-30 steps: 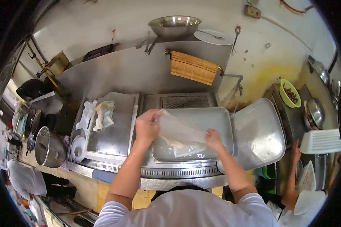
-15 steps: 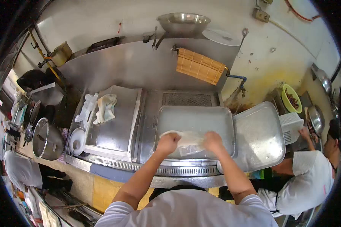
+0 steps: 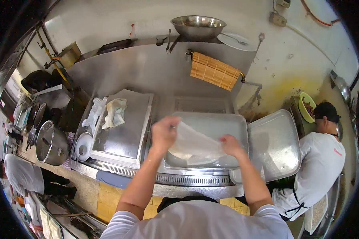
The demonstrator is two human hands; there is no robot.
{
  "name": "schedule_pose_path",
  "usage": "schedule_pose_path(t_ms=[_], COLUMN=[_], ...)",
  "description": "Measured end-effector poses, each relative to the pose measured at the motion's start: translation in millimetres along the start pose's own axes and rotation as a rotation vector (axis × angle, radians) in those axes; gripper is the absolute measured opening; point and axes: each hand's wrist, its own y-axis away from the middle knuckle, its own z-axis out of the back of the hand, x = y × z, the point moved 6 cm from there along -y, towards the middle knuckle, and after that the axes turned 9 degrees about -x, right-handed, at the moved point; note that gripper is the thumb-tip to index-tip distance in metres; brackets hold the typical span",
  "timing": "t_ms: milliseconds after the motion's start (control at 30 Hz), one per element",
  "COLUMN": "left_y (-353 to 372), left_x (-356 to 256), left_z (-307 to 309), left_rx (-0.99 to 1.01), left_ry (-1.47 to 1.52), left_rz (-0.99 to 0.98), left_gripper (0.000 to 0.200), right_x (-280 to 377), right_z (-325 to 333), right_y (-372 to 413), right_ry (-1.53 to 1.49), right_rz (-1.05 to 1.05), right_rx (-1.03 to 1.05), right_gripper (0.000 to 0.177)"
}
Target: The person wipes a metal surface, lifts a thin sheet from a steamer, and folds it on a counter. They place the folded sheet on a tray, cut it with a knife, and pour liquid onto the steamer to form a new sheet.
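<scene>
A thin, limp, whitish translucent sheet (image 3: 196,141) is stretched between my hands over a metal tray (image 3: 212,116) of cloudy liquid. My left hand (image 3: 164,133) is closed on the sheet's left end and is raised above the tray's left rim. At the right end, my right hand (image 3: 231,145) pinches the sheet lower down, over the tray's right part. Part of the sheet's lower edge hangs down to the liquid. Whether it is cloth, film or food cannot be made out.
A second metal tray (image 3: 276,145) leans at the right, beside a seated person in white (image 3: 321,167). Leftward are a metal cover (image 3: 121,139) bearing a cloth (image 3: 115,113), white plates (image 3: 83,147) and a large pot (image 3: 52,145). A bamboo mat (image 3: 215,71) hangs behind.
My left hand has risen and moved left, pulling the sheet into a slant. My right hand has shifted slightly right. The person at the right has turned away and no longer reaches toward the white basket.
</scene>
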Motion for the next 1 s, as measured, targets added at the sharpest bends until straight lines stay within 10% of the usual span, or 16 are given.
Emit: schedule_pose_path(t_ms=[67,133,233,367,567,633,900,1000], left_y=[25,30,8,-13,38,38,115,75], left_x=[-20,-45,-48,3,-23,-23,22,27], left_z=[-35,-48,-12,48,-38,-52,-58,-22], left_rx=[0.138,0.193,0.067,-0.151,0.213,0.228,0.644,0.524], left_ry=[0.031,0.054,0.002,0.086,0.153,0.25,-0.032,-0.18], left_rz=[-0.093,-0.109,-0.235,0.064,-0.036,0.148,0.397,0.121], left_gripper=[0.032,0.036,0.038,0.036,0.025,0.014,0.048,0.05], right_x=[98,160,136,-56,143,172,139,129], right_z=[13,9,-23,-66,14,37,139,194], right_y=[3,3,12,5,16,19,27,36], right_ry=[-0.429,-0.69,-0.362,0.042,-0.764,-0.463,-0.573,-0.648], right_rz=[0.178,0.088,-0.095,-0.099,0.206,0.001,-0.056,-0.043], right_rx=[-0.238,-0.046,0.156,-0.02,-0.117,-0.008,-0.462,-0.593], right_gripper=[0.028,0.033,0.035,0.033,0.03,0.026,0.019,0.012])
